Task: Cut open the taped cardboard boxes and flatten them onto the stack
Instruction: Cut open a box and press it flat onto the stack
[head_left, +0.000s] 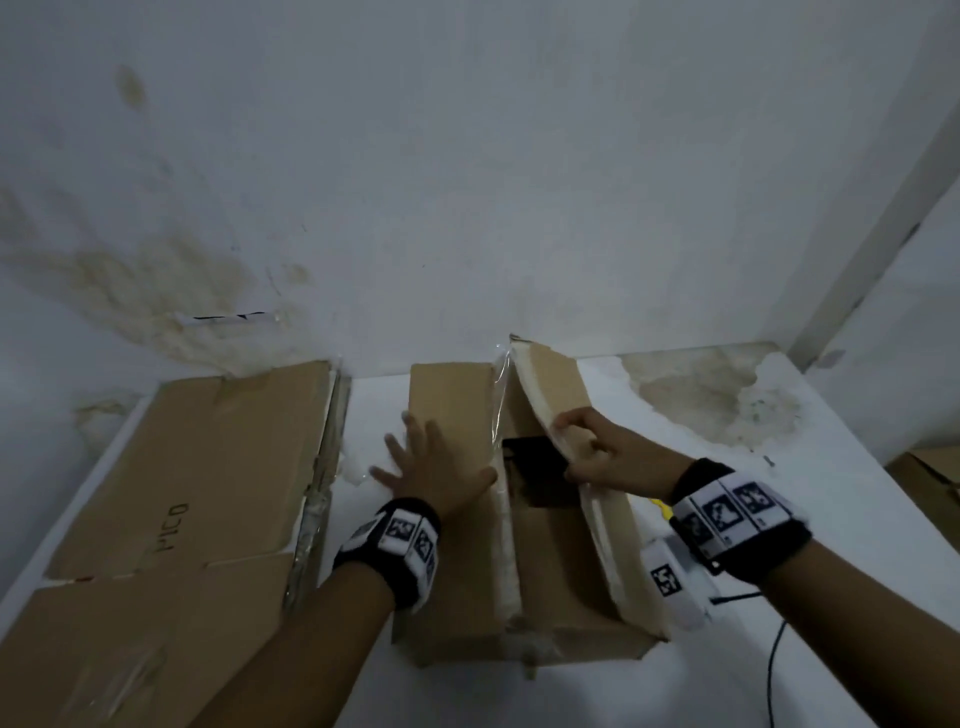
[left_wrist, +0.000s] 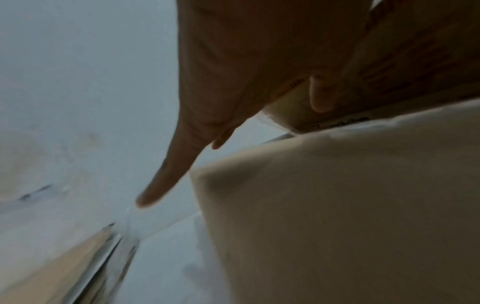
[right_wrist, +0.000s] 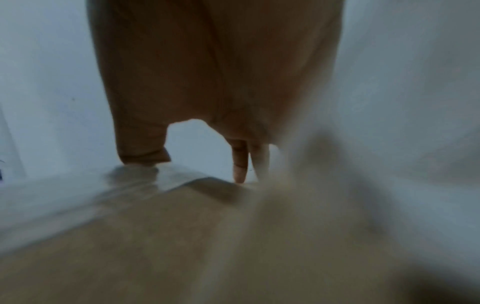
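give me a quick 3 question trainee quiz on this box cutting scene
1. True or false: the left hand lies flat with spread fingers on the box's left flap.
2. Which hand grips the raised right flap? A left B right C neither
3. Fill in: the flattened cardboard stack lies to the ____ of the box.

Key: 1 true; 2 B, the right hand; 3 left.

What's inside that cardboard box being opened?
Through the gap between its flaps, the box shows bare cardboard and one dark flat object. Its left half stays hidden under the flap.
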